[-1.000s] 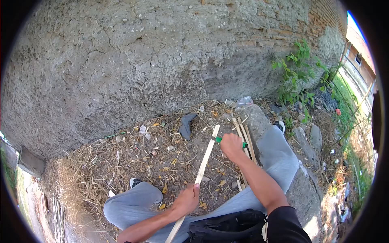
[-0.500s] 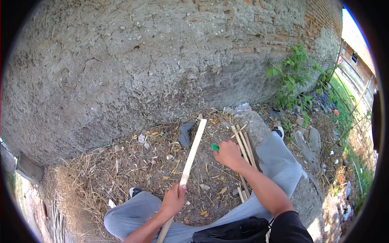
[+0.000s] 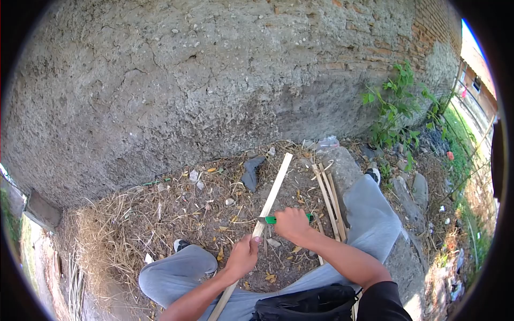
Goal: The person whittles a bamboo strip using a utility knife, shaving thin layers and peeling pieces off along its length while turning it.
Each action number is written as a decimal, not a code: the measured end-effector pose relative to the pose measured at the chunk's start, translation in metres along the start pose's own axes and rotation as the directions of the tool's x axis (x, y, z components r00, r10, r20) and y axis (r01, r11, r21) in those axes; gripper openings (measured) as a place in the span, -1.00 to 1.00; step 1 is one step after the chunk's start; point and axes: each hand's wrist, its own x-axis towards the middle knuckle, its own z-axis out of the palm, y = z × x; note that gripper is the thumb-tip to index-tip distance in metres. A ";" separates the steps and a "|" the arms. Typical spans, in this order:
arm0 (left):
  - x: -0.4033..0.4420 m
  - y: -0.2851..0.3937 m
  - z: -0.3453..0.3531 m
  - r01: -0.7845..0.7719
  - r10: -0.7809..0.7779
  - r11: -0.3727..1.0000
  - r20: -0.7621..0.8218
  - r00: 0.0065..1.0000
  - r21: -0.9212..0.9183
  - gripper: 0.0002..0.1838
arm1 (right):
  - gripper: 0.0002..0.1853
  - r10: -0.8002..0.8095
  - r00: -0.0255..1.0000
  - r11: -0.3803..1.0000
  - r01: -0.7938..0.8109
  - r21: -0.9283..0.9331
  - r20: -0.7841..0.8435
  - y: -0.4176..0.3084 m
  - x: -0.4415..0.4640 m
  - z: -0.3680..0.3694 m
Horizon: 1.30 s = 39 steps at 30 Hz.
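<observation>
My left hand (image 3: 242, 259) is closed around a long pale bamboo strip (image 3: 277, 186). The strip slants up and away from my lap, its far end raised over the ground. In my right hand (image 3: 292, 226) is a green utility knife (image 3: 271, 220), gripped in a fist with part of the handle hidden by the fingers. Its blade lies against the strip just above my left hand. Between my bent knees, to the right, several more bamboo strips (image 3: 327, 200) lie on the ground near a stone slab.
A rough plastered wall (image 3: 203, 96) rises in front. Dry straw (image 3: 115, 230) covers the ground at left, and a dark grey scrap (image 3: 250, 174) lies ahead. A leafy plant (image 3: 399, 109) grows at right. A black bag (image 3: 308, 306) sits at my lap.
My right hand has moved left and down, bringing the knife onto the strip. My left hand and the strip have shifted slightly right. The camera view has turned a little.
</observation>
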 end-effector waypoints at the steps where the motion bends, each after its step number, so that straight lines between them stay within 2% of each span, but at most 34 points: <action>1: -0.002 0.003 0.000 -0.021 0.024 0.992 -0.018 1.000 0.121 -0.72 | -0.80 0.005 1.000 1.000 -0.005 -0.006 -0.028 -0.001 0.001 0.000; 2: -0.005 0.007 0.000 -0.040 0.049 0.970 -0.031 0.998 0.239 -0.72 | -0.80 0.011 0.998 1.000 -0.011 -0.012 -0.055 -0.001 0.002 0.000; 6: -0.010 0.024 -0.002 0.004 0.004 0.973 -0.034 0.999 0.229 -0.73 | -0.81 -0.002 0.993 0.995 -0.010 -0.099 -0.121 0.004 0.016 0.007; 9: -0.016 0.022 -0.004 0.032 -0.036 0.983 0.021 0.999 0.182 -0.74 | -0.79 0.002 0.989 0.992 -0.021 -0.127 -0.150 0.019 0.028 0.012; 11: -0.029 0.018 -0.002 -0.016 0.000 0.983 0.086 0.996 0.184 -0.75 | -0.78 0.248 0.942 0.960 -0.271 -0.076 -0.224 0.049 0.044 0.005; 12: -0.036 0.023 -0.001 0.039 -0.068 0.982 0.154 0.986 0.185 -0.75 | -0.78 0.254 0.940 0.959 -0.275 -0.068 -0.226 0.063 0.048 0.003; 14: -0.032 0.021 -0.006 0.026 -0.058 0.980 0.157 0.986 0.195 -0.75 | -0.76 0.250 0.925 0.958 -0.279 -0.065 -0.286 0.082 0.051 0.004; 18: -0.027 0.017 -0.002 0.047 -0.076 0.980 0.149 0.986 0.194 -0.72 | -0.75 0.319 0.929 0.928 -0.346 -0.138 -0.187 0.089 0.065 0.022; 22: -0.022 0.005 0.000 0.075 -0.113 0.966 0.143 0.983 0.249 -0.72 | -0.74 0.284 0.947 0.945 -0.303 -0.124 -0.149 0.091 0.076 0.035; 25: -0.018 -0.003 -0.005 0.133 -0.160 0.978 0.164 0.973 0.163 -0.72 | -0.73 0.289 0.953 0.947 -0.299 -0.121 -0.095 0.081 0.080 0.039; 28: -0.027 -0.003 0.000 0.094 -0.121 0.973 0.118 0.986 0.210 -0.73 | -0.73 0.353 0.933 0.933 -0.357 -0.054 -0.064 0.080 0.082 0.039; 32: -0.043 0.009 -0.003 0.130 -0.181 0.952 0.167 0.969 0.278 -0.73 | -0.74 0.441 0.894 0.886 -0.447 -0.119 -0.079 0.108 0.081 0.041; 33: -0.051 0.017 -0.008 0.112 -0.160 0.951 0.149 0.976 0.288 -0.72 | -0.77 0.556 0.829 0.824 -0.560 -0.091 -0.062 0.136 0.079 0.043; 34: -0.054 0.020 -0.015 0.090 -0.135 0.948 0.131 0.982 0.304 -0.72 | -0.80 0.605 0.790 0.761 -0.610 -0.220 -0.097 0.172 0.080 0.061; 35: -0.048 0.016 -0.026 0.073 -0.126 0.941 0.141 0.982 0.331 -0.72 | -0.81 0.620 0.782 0.759 -0.620 -0.199 -0.073 0.181 0.075 0.056; 37: -0.032 0.008 -0.041 0.096 -0.093 0.987 -0.027 0.995 0.132 -0.67 | -0.82 0.606 0.792 0.777 -0.610 -0.157 -0.073 0.160 0.072 0.050; 38: -0.025 -0.011 -0.045 -0.012 0.021 0.988 -0.054 0.998 0.154 -0.67 | -0.82 0.602 0.794 0.777 -0.606 -0.172 -0.079 0.148 0.070 0.042; 39: -0.018 -0.015 -0.048 -0.006 0.016 0.991 -0.069 0.998 0.135 -0.67 | -0.80 0.550 0.832 0.824 -0.555 -0.117 -0.069 0.125 0.070 0.030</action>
